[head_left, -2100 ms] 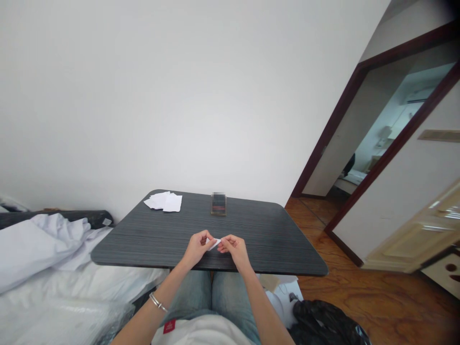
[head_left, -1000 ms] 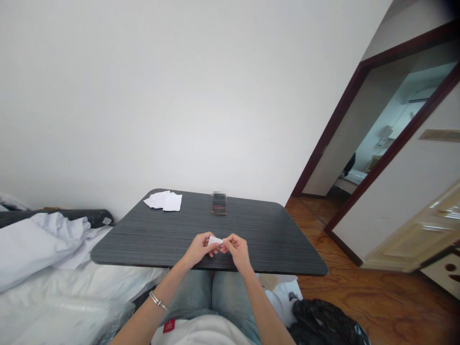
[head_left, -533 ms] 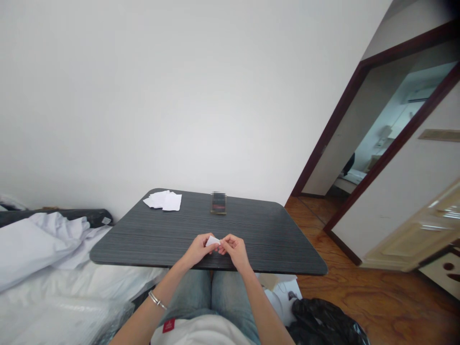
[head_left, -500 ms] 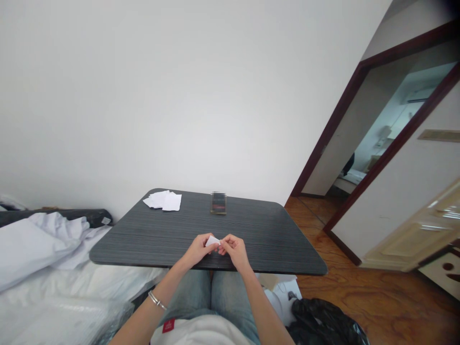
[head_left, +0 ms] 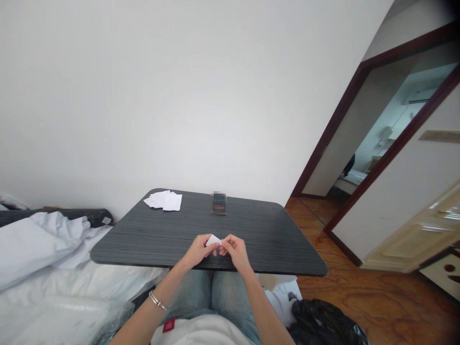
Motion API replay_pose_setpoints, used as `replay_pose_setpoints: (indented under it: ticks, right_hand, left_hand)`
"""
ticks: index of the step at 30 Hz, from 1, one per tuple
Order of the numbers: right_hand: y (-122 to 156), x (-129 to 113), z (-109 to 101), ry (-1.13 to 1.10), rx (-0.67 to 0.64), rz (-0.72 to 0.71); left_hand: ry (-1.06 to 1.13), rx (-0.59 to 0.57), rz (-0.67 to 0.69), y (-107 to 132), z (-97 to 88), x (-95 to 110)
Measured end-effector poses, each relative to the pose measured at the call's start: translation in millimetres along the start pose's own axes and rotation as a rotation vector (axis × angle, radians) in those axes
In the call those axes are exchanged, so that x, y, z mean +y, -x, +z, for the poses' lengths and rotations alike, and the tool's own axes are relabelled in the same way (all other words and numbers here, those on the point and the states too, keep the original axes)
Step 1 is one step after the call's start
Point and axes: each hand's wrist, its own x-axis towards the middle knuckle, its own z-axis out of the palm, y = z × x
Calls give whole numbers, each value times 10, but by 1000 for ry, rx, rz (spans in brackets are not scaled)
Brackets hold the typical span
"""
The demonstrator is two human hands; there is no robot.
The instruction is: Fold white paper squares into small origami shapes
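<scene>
1. Two bare hands, left hand [head_left: 197, 251] and right hand [head_left: 236, 251], close together just above the near edge of the tabletop, both curled inward, neither spread open nor clenched into a fist.
2. Left thumb and fingertips pinching one end of a small white paper slip [head_left: 213, 240].
3. Right fingertips [head_left: 224, 245] pinching the other end, just beside the left hand's fingers.
4. Slip held between both hands, raised off the tabletop, one pointed corner showing; any fold or crease too small to tell.
5. One slip in hand so far; ahead of the hands and to their left, a loose pile of white paper slips [head_left: 164, 201] left near the far edge of the dark wood-grain table [head_left: 258, 239], its count hidden by overlap.
6. Straight ahead of the hands, a small dark upright rectangular object [head_left: 218, 203], too blurred to identify.
7. Below the hands, blue jeans [head_left: 190, 292] on the lap; on the left wrist, a silver bangle [head_left: 157, 301].
8. Well left of the hands, rumpled white bedding [head_left: 36, 249]; below and right of them, a black plastic bag [head_left: 323, 323]; far to the right, an open doorway [head_left: 381, 129].
</scene>
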Motion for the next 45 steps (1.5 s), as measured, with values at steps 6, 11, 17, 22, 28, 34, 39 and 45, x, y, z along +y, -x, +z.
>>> replay_pose_setpoints:
  ticks: [6,11,17,22,28,34,39,45]
  right_hand:
    - [5,-17,6,-7,-1,11]
    - [1,-24,13,-4,3,22]
    - [-4,-31,13,-5,15,13]
    - [-2,-29,15,18,27,21]
    - [2,-16,18,61,-5,34]
    - [11,-7,3,68,32,-20]
    - [14,-14,2,71,36,-30]
    - [2,16,0,72,39,-19]
  left_hand:
    - [16,2,13,5,3,10]
    - [42,-15,15,-2,1,3]
    - [149,-2,4,-30,-9,-48]
    - [182,-12,-21,-32,-7,-82]
    - [167,-29,-18,-31,-2,-85]
    - [160,-38,-28,-19,-1,-69]
    - [153,-42,-46,-9,3,-60]
    - [104,-61,-58,-11,1,-56]
